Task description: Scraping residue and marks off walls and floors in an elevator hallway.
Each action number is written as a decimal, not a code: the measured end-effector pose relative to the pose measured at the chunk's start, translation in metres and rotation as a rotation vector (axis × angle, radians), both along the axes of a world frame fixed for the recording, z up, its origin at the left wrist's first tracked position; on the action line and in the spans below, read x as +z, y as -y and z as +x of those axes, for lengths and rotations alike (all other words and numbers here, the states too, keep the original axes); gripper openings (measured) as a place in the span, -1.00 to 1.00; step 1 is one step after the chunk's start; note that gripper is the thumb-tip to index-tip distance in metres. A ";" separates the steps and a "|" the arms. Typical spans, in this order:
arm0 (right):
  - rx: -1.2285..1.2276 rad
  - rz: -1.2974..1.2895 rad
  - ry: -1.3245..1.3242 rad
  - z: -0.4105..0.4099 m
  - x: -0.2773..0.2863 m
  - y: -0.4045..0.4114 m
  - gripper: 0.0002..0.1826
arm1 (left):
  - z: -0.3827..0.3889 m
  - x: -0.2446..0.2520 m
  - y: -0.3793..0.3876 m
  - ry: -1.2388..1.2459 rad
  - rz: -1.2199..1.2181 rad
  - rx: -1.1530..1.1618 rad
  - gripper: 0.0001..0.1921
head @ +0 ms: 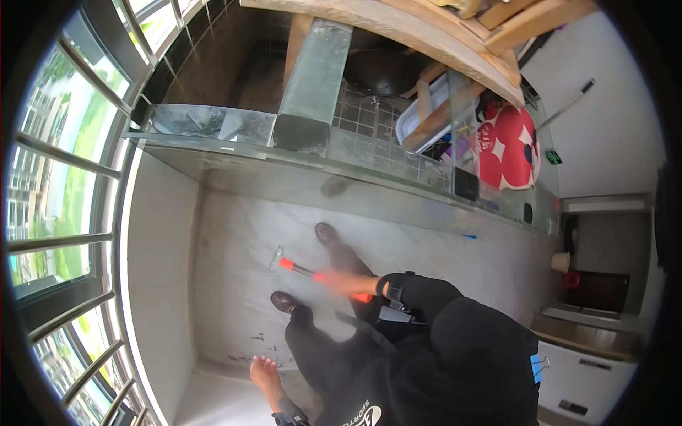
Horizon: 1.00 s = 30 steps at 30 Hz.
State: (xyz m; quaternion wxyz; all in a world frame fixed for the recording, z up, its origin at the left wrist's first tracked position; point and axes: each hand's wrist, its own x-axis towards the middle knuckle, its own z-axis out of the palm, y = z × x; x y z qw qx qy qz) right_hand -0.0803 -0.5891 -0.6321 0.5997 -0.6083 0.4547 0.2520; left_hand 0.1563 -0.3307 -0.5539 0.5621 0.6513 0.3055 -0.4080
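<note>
My right hand (pixel 341 283), blurred, is closed around the red handle of a long-handled scraper (pixel 303 271). The tool has a dark shaft, a red collar and a wide, flat, pale head pointing left over the pale floor (pixel 229 271). Near the bottom, my left hand (pixel 265 371) hangs low with its fingers curled and nothing visible in it. Small dark scraps (pixel 258 337) lie on the floor above that hand. My two dark shoes stand on the floor beyond the scraper and below it in the picture.
A glass-edged counter (pixel 298 154) crosses above, with a wok (pixel 381 72), a white plastic basin (pixel 407 120) and a red-and-white patterned item (pixel 506 146) beyond its edge. A wooden board (pixel 383 24) spans the top. Window bars (pixel 69 154) line the left. White drawers (pixel 586 373) stand lower right.
</note>
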 end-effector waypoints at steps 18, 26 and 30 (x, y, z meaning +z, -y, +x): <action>0.344 -0.155 -0.101 0.076 -0.006 0.085 -0.53 | -0.107 -0.073 0.083 -0.305 -0.123 0.231 -0.76; 0.251 -0.095 -0.181 0.095 -0.054 0.066 -0.49 | -0.105 -0.112 0.058 -0.281 -0.081 0.295 -0.79; 0.298 -0.133 -0.124 0.085 -0.064 0.061 -0.54 | -0.131 -0.125 0.078 -0.289 -0.112 0.280 -0.79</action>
